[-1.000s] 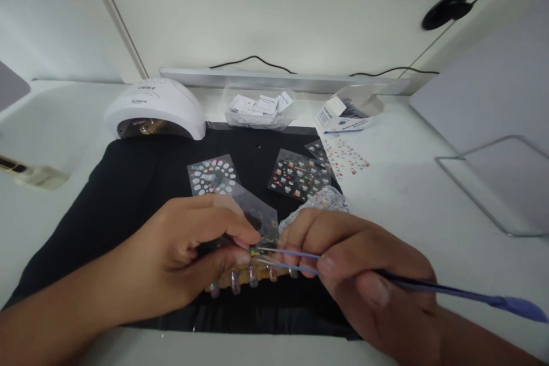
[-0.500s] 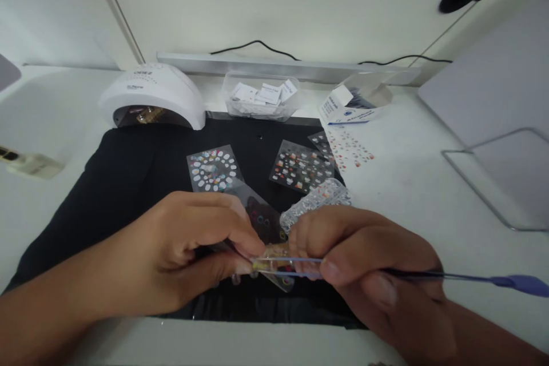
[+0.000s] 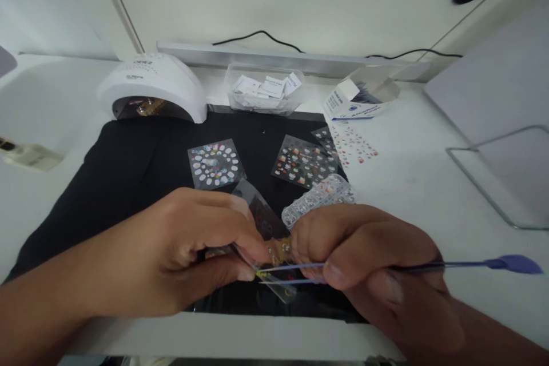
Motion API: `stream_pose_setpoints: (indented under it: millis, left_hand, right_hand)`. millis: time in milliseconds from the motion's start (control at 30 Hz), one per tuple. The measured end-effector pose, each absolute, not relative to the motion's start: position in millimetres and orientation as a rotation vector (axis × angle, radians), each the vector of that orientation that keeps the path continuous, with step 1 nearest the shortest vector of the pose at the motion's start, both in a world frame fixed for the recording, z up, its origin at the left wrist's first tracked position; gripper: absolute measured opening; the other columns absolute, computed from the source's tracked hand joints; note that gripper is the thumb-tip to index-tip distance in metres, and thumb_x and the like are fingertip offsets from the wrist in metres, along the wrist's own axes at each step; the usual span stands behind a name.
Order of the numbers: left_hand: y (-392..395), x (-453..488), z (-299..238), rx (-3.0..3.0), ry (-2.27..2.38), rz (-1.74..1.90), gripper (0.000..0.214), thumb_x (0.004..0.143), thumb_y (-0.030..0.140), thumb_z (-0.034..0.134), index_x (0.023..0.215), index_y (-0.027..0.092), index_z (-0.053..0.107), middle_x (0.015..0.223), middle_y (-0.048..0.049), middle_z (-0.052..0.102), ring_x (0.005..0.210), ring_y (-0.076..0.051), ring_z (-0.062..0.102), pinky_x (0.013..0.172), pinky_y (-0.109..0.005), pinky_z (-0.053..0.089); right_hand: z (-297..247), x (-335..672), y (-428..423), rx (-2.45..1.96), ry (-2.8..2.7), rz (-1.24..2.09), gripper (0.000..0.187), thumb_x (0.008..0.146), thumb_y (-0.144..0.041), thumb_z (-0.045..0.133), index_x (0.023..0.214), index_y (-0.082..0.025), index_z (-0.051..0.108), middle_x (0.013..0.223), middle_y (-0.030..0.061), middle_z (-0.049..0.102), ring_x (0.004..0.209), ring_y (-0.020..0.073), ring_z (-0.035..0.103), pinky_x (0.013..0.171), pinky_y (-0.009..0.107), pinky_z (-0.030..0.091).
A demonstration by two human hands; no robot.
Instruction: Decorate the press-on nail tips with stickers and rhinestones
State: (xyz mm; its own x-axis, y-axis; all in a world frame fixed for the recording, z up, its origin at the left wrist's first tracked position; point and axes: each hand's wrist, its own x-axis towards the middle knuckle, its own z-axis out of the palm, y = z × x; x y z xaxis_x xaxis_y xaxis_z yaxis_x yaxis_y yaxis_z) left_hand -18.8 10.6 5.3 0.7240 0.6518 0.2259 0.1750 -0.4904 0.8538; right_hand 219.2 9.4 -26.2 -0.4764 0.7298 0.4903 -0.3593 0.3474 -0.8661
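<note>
Left hand (image 3: 189,246) pinches clear sheet (image 3: 281,291) over the black mat's (image 3: 132,171) near side, corner now jutting toward the mat's front edge — right hand (image 3: 373,240) grips blue tweezers (image 3: 300,267), tips parted, one at the yellow sticker (image 3: 260,273). Seems within reach — can't tell from here if caught.

Tweezers (image 3: 309,266) have shifted toward the mat's near edge (image 3: 317,309).
</note>
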Motion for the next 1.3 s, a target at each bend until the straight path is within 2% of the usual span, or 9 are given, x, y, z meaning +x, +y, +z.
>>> stream_pose_setpoints:
  millis: [367,700,900,1300]
  left_hand:
    - [9.7,-19.5,5.5,2.031,0.653,0.593,0.014,0.091,0.008,0.062,0.096,0.020,0.065,0.082,0.0044,0.066,0.068,-0.005,0.062,0.063,-0.014,0.047]
    - [8.6,-21.5,7.7,1.976,0.676,0.573,0.019,0.087,0.006,0.064,0.095,0.022,0.068,0.082,0.0050,0.068,0.070,-0.006,0.064,0.063,-0.015,0.048]
    - [8.3,-21.1,10.0,1.937,0.703,0.576,0.016,0.085,0.008,0.067,0.094,0.022,0.070,0.076,0.0040,0.068,0.063,-0.007,0.062,0.058,-0.016,0.048]
    - [7.7,-20.4,10.1,1.861,0.690,0.538,0.022,0.083,0.004,0.067,0.095,0.022,0.071,0.080,0.0043,0.070,0.067,-0.007,0.067,0.061,-0.014,0.051]
  right_hand:
    - [-25.9,216.9,6.9,-0.364,-1.583,1.356,0.022,0.093,-0.025,0.057,0.095,-0.016,0.078,0.067,0.0039,0.064,0.060,0.0146,0.061,0.056,0.030,0.047]
    - [-25.1,214.0,6.3,-0.382,-1.538,1.386,0.021,0.093,-0.025,0.059,0.097,-0.017,0.079,0.066,0.0026,0.064,0.059,0.0131,0.060,0.055,0.028,0.049]
    - [-23.0,214.8,6.0,-0.397,-1.499,1.424,0.020,0.092,-0.025,0.061,0.094,-0.018,0.079,0.064,0.0030,0.064,0.057,0.0141,0.060,0.054,0.029,0.049]
    - [-22.7,211.6,9.3,-0.402,-1.421,1.544,0.019,0.092,-0.025,0.061,0.090,-0.019,0.079,0.066,0.0017,0.063,0.055,0.0123,0.059,0.052,0.028,0.050]
